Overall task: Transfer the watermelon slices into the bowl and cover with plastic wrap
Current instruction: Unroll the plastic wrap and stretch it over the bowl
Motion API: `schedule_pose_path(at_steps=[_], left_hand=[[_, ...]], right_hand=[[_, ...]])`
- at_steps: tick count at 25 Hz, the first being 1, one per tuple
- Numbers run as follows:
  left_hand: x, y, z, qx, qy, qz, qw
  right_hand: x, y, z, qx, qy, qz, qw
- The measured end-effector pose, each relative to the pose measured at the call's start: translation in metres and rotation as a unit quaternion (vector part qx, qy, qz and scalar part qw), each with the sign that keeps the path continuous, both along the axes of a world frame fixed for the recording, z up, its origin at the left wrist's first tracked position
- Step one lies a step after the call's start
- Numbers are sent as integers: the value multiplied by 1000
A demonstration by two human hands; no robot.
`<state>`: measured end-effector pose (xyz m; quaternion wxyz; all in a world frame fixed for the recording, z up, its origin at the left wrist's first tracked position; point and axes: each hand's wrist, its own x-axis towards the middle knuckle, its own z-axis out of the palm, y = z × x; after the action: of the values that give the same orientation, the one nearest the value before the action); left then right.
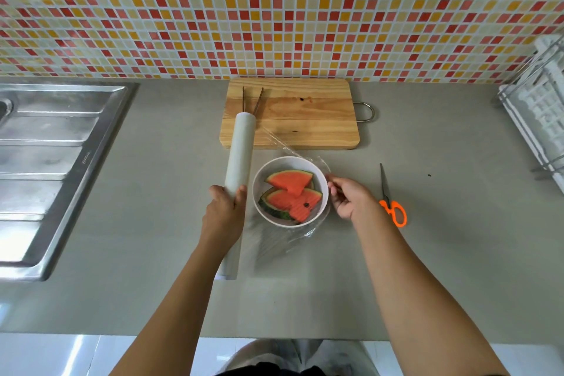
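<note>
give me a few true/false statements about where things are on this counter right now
1. The watermelon slices lie in the white bowl. True.
2. The left hand grips the plastic wrap roll. True.
3. The orange-handled scissors are in the right hand. False: they lie on the counter, right of that hand, which pinches the film at the bowl's rim.
4. The tongs rest in the sink. False: they lie on the wooden cutting board.
5. The cutting board still holds watermelon. False: no slices on it.
</note>
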<state>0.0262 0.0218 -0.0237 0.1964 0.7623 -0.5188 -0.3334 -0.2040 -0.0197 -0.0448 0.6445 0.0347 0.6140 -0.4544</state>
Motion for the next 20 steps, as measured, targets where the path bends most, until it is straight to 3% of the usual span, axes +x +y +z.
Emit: schedule_pose_path(at_steps=[5, 8, 11, 14, 17, 20], left_hand=[[-2, -1, 1, 8, -1, -2, 1000], [-3, 0, 3, 6, 1, -3, 1000], [-3, 1, 5, 4, 3, -7, 1000], [-3, 0, 6, 0, 1, -9, 1000], [-3, 0, 7, -7, 11, -1, 1000], [-3, 1, 8, -8, 18, 0, 1000]], right_hand=[[4, 0, 4, 5, -10, -41, 999], [6, 2, 2, -16, -25, -121, 992], [8, 12, 1, -118, 83, -176, 974], [14, 37, -5, -309, 288, 21, 906], [22, 55, -17, -353, 282, 204, 868], [31, 61, -18, -339, 303, 279, 846]])
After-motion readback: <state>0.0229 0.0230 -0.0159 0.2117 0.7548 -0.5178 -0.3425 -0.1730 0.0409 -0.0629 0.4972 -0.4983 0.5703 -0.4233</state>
